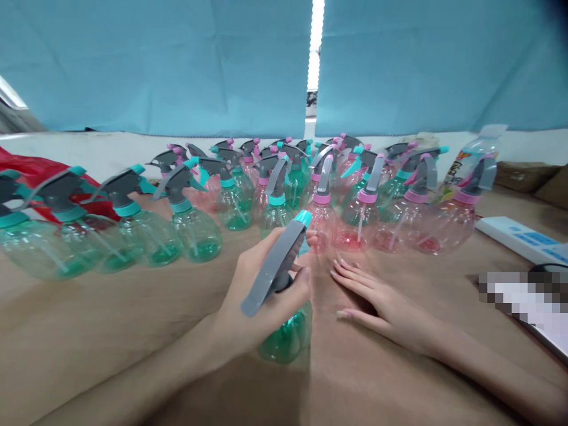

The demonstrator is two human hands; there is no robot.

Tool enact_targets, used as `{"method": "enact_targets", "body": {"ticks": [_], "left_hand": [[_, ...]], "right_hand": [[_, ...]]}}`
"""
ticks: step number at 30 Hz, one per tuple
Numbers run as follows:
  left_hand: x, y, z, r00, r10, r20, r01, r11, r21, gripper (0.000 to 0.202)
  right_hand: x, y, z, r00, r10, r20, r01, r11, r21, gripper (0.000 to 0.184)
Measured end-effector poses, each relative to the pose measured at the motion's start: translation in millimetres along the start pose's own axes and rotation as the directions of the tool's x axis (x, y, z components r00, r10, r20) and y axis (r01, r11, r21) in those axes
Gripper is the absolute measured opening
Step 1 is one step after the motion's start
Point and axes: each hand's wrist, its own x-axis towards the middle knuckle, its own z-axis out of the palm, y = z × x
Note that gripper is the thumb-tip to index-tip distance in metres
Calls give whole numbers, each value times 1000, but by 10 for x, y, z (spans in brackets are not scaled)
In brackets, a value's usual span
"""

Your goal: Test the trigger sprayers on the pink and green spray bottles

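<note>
Green spray bottle (287, 334): gripped above the near middle of the bench (110, 319), in front of the rows, its clear green body deepening in colour low down; whether its base touches the bench cannot be told

Grey spray head (268, 272): slanting across the grip, its teal nozzle (303, 219) aimed away from the person, toward the rows

Left hand (238, 290): closed around the bottle's neck, thumb on the near side, fingers curled around the far side and partly hidden by the spray head

Right hand (384, 299): palm down at the bench, fingers extended and thumb apart, holding nothing, fingertips near the front pink bottles

Green row (195, 234): bottles with teal collars and grey heads standing side by side on the left, the outermost cut by the picture's edge

Pink row (361, 222): pink-collared bottles lined up at right of centre

Rear group (237, 204): pink and green spray bottles crowded together behind

Right side: a labelled clear bottle (479, 145) behind the pink row, a white and blue box (523, 236) nearer, and a pixelated item (523, 299) at the edge

Backdrop: red sheeting (33, 171) at far left, blue curtain (160, 65) across the back, split by a bright gap
</note>
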Motion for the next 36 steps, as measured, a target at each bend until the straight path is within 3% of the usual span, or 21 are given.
{"method": "enact_targets", "body": {"ticks": [4, 9, 15, 22, 29, 36], "left_hand": [[16, -70, -6, 998, 20, 55, -21, 1000, 1, 37], [15, -147, 22, 998, 45, 54, -45, 999, -9, 43], [-2, -152, 54, 999, 54, 4, -54, 997, 56, 33], [24, -89, 12, 999, 45, 20, -44, 997, -68, 26], [11, -65, 2, 998, 31, 50, -25, 993, -113, 35], [3, -57, -23, 998, -29, 62, 34, 996, -80, 16]], "right_hand": [[-6, -1, 3, 1000, 1, -12, -1, 1000, 11, 68], [-1, -10, -9, 1000, 17, 20, -17, 1000, -8, 70], [-6, -11, -8, 1000, 13, 6, -13, 1000, -4, 69], [-17, 12, 9, 1000, 9, -5, -9, 1000, 4, 68], [-13, 12, 15, 1000, 0, -25, 0, 1000, 23, 66], [-5, 3, -4, 1000, 6, 12, -6, 1000, 1, 66]]}}
